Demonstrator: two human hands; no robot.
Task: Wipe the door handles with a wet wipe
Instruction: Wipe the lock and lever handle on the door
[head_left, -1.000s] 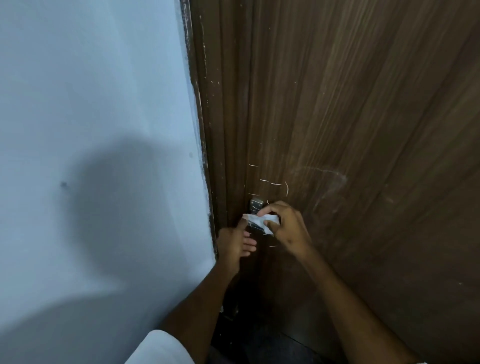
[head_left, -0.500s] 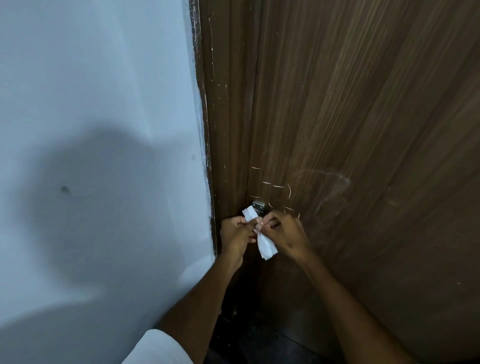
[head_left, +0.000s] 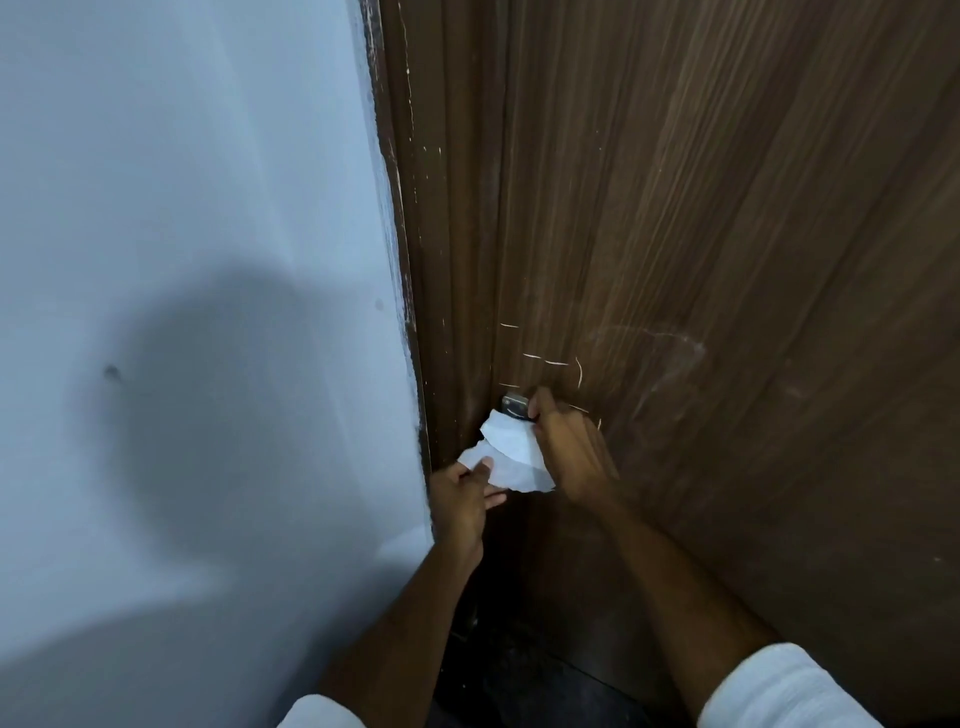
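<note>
A white wet wipe (head_left: 511, 457) is spread between both hands just below the metal door handle (head_left: 514, 405). My left hand (head_left: 462, 501) pinches the wipe's lower left corner. My right hand (head_left: 569, 447) grips its upper right side, fingertips close to the handle. Only the top of the small silver handle shows; the rest is hidden behind the wipe and my right hand. It sits on the dark brown wooden door (head_left: 701, 260), near the door's left edge.
A pale blue-white wall (head_left: 182, 260) fills the left half, meeting the brown door frame (head_left: 410, 260). My shadow falls on the wall. White scratch marks lie on the door above the handle. Dark floor shows at the bottom.
The wipe, bunched between my fingertips half a second ago, is now pulled open wider. My left hand has moved down and left; my right hand stays by the handle.
</note>
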